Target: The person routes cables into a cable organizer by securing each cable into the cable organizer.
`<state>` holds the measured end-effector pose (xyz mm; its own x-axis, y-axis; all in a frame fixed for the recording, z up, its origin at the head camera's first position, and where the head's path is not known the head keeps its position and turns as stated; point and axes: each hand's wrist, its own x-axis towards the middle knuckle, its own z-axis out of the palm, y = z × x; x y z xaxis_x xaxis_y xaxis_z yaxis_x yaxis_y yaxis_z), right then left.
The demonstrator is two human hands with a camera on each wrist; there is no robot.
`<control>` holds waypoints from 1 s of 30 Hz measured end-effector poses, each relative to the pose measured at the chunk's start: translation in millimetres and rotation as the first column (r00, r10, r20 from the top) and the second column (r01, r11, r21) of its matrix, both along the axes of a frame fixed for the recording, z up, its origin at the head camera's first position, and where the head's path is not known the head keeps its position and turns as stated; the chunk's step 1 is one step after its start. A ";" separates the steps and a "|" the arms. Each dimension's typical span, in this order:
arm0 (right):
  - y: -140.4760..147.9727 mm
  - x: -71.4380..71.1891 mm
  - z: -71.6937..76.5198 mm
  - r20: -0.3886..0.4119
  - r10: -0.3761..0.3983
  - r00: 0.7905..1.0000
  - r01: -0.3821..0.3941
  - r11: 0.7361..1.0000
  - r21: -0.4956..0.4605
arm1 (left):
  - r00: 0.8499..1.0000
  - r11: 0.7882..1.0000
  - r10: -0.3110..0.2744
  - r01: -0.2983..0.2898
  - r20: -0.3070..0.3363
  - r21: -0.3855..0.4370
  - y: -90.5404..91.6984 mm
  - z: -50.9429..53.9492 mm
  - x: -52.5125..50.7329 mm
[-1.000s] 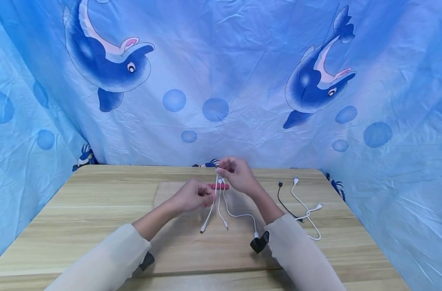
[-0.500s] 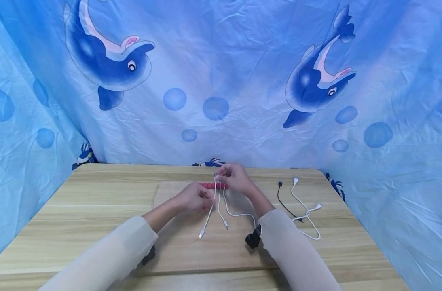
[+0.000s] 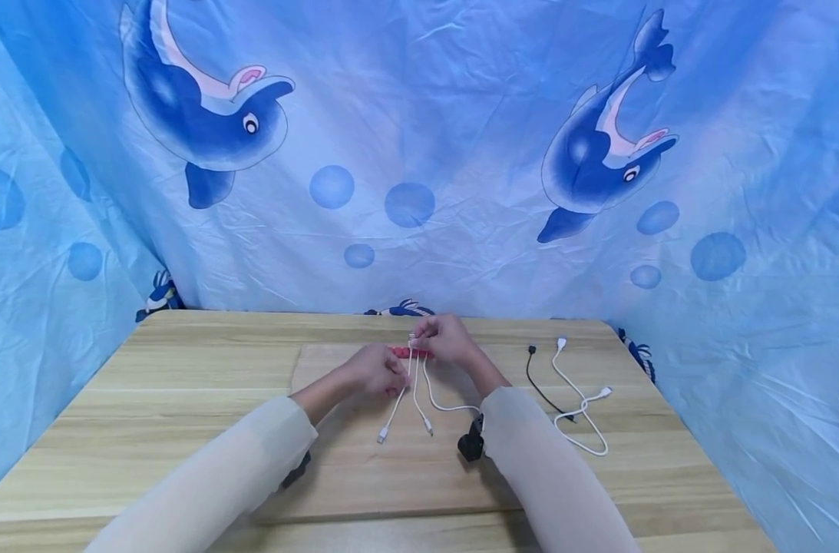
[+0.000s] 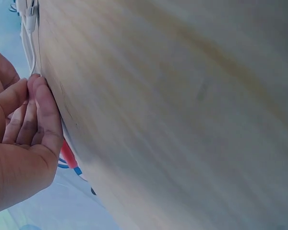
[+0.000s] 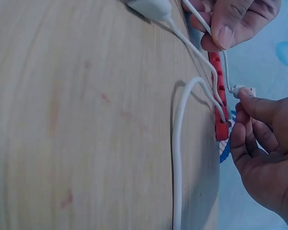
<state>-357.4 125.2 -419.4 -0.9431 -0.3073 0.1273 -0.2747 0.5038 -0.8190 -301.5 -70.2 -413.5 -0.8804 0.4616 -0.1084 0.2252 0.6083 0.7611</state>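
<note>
A thin white USB cable (image 3: 394, 411) hangs between both hands. My left hand (image 3: 374, 370) pinches its cord between thumb and fingers; the free connector dangles below. My right hand (image 3: 447, 339) pinches the cable's upper end by its white plug (image 5: 240, 91), just above a red slotted cable holder (image 5: 222, 132). Whether this cord touches a slot cannot be made out. Two other white cables, a short one (image 3: 420, 405) and a longer one (image 5: 178, 143), run from slots of the holder. In the head view my hands partly cover the holder.
The holder stands at the far edge of a wooden board (image 3: 364, 484) on the table (image 3: 115, 430). To the right lie a short black cable (image 3: 543, 395) and a knotted white cable (image 3: 602, 439). A blue dolphin-print curtain (image 3: 460, 253) hangs behind the table.
My right hand has come down with the plug, closer to the red holder. The left hand has shifted slightly right, still pinching the cord. The other cables lie as before.
</note>
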 end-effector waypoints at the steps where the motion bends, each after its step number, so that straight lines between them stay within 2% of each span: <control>1: 0.4 -1.8 -1.2 -0.006 -0.007 1.000 0.007 1.000 0.007 | 1.000 1.000 0.000 0.000 -0.002 -0.004 0.5 0.4 -0.7; 8: -3.0 -7.8 -1.5 -0.039 -0.038 0.999 0.041 0.995 0.087 | 1.000 0.999 0.001 -0.002 -0.017 -0.054 3.7 1.7 -5.7; 15: -14.2 -10.4 6.4 -0.062 -0.032 0.998 0.044 0.979 0.199 | 1.000 0.999 0.008 -0.007 0.011 -0.052 3.9 3.8 -9.6; 19: -18.7 -11.6 7.8 -0.059 -0.027 0.998 0.040 0.975 0.220 | 1.000 0.998 0.016 -0.015 0.017 -0.067 2.7 5.0 -10.1; 24: -19.4 -12.9 7.7 -0.065 -0.058 0.996 0.072 0.968 0.241 | 1.000 0.998 0.014 -0.014 0.003 -0.060 3.5 6.0 -10.7; 30: -22.1 -10.8 9.3 -0.073 -0.062 0.995 0.080 0.954 0.288 | 0.998 0.998 0.049 -0.047 0.048 -0.034 3.9 5.7 -10.7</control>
<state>-368.3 103.0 -410.1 -0.9568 -0.2723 0.1021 -0.2756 0.7370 -0.6172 -312.2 -66.3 -407.8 -0.8948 0.4142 -0.1664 0.1579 0.6424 0.7499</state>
